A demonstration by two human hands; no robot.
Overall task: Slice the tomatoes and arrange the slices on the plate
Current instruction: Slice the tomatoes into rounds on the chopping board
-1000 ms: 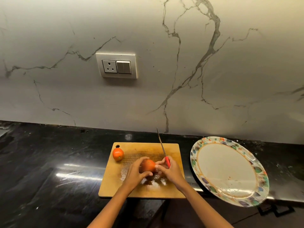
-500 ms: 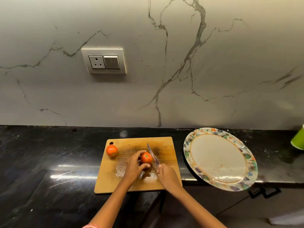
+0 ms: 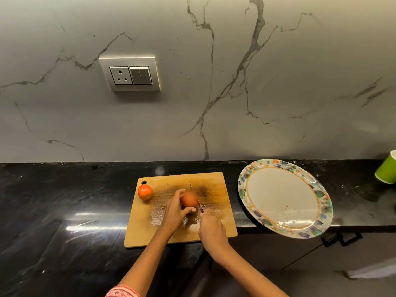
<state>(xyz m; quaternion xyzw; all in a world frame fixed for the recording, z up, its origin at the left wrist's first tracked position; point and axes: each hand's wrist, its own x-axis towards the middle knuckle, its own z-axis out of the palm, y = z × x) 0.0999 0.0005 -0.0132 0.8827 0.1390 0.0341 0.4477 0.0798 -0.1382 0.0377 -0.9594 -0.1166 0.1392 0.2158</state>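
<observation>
1. Round orange-red tomato (image 3: 189, 200) rests mid-way on the wooden cutting board (image 3: 216, 224), gripped by the left hand (image 3: 174, 213).
2. Thin steel knife (image 3: 196, 197), grasped by the right hand (image 3: 211, 229), lies against the tomato's right flank, blade pointing away.
3. Floral-rimmed plate (image 3: 243, 192) lies right.

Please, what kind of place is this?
Most likely a home kitchen: a black stone counter under a marble-look wall with a socket, a wooden cutting board with tomatoes, and a plate.
</observation>
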